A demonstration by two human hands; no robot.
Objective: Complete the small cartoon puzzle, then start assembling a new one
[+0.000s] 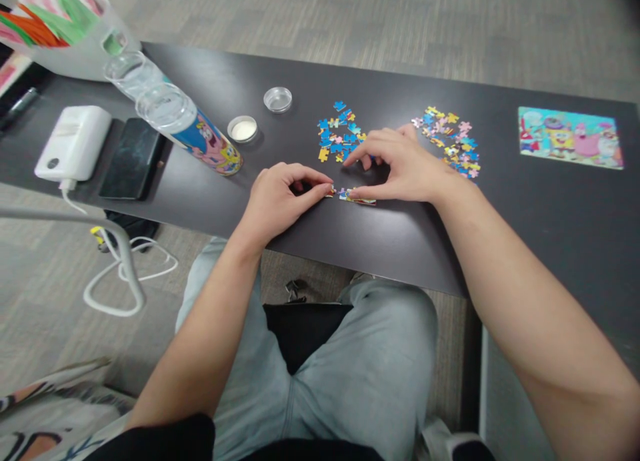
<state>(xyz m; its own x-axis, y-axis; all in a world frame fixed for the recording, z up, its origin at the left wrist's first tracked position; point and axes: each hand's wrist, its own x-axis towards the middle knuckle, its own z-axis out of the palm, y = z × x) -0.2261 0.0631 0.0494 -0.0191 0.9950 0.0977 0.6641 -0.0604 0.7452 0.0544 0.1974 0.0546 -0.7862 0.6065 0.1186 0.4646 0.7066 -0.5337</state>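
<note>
On the dark table, my left hand [280, 198] pinches a small jigsaw puzzle piece [331, 191] between thumb and forefinger. Just right of it lies a short joined strip of puzzle pieces [357, 198], with a narrow gap between the two. My right hand [395, 164] rests its thumb on that strip, its fingers apart and arched above the table. Beyond my hands is a pile of mostly blue and yellow loose pieces [333, 138]. A second pile of pink, yellow and blue pieces [463, 148] lies partly behind my right wrist.
A printed cartoon picture card [570, 138] lies at the right. Leftward stand a clear cartoon-printed tube [210, 141], two round lids [243, 129], a black phone [133, 158], a white power adapter [74, 143] with a cable, and a white bin [83, 58] of colourful strips.
</note>
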